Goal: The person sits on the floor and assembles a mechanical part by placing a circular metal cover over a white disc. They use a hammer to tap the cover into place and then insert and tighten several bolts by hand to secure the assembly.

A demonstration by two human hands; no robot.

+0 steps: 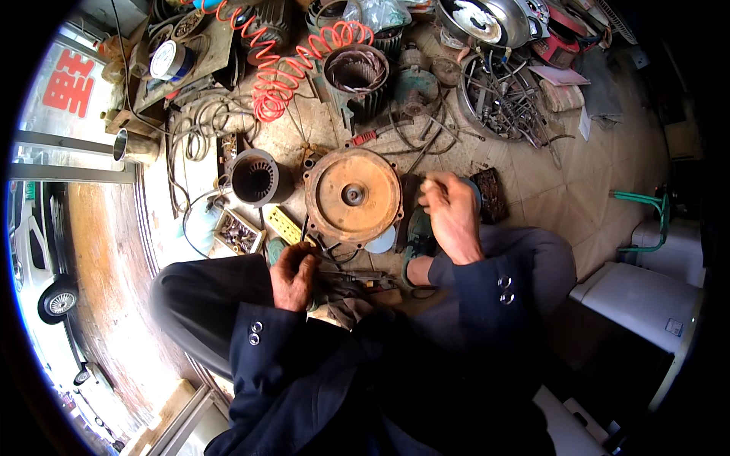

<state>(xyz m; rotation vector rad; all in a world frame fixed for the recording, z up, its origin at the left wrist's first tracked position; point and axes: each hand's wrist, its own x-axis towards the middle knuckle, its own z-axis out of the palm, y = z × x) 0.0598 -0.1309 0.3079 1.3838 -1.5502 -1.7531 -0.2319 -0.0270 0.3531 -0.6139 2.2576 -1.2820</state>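
Note:
I squat on a workshop floor in a dark jacket. My left hand (295,275) rests low between my knees, closed around a dark metal hand tool (357,278) that points right. My right hand (450,214) is raised just right of a rusty round motor end cover (352,195) lying flat on the floor. Its fingers are pinched together, and I cannot make out anything between them. A green shoe (417,237) shows under that hand.
A finned motor housing (255,177), a yellow power strip (283,224) and a small box of parts (237,232) lie left of the cover. Farther off are a red coiled hose (280,80), another motor housing (357,72), tangled wire (506,99) and a metal bowl (487,19). White boxes (646,300) stand at the right.

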